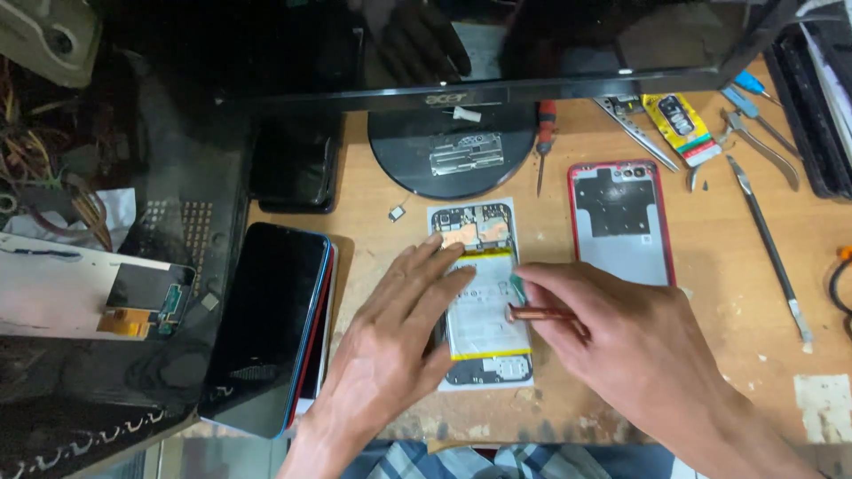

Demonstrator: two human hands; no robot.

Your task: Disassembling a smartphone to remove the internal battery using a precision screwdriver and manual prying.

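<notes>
An opened phone (482, 297) lies flat on a white sheet on the wooden bench, its circuit board at the far end and its white battery (479, 310) exposed. My left hand (390, 341) rests flat on the phone's left side, fingers spread over the battery's edge. My right hand (612, 337) grips a copper-coloured tool (540, 313) lying across the battery's right edge; its tip is near a small green tab (516, 286).
A red back cover (621, 226) lies to the right. Stacked phones (271, 324) sit to the left. A monitor stand (453, 146), a screwdriver (544, 133), tweezers (770, 253) and pliers (754, 133) occupy the far side. The bench's front edge is near my arms.
</notes>
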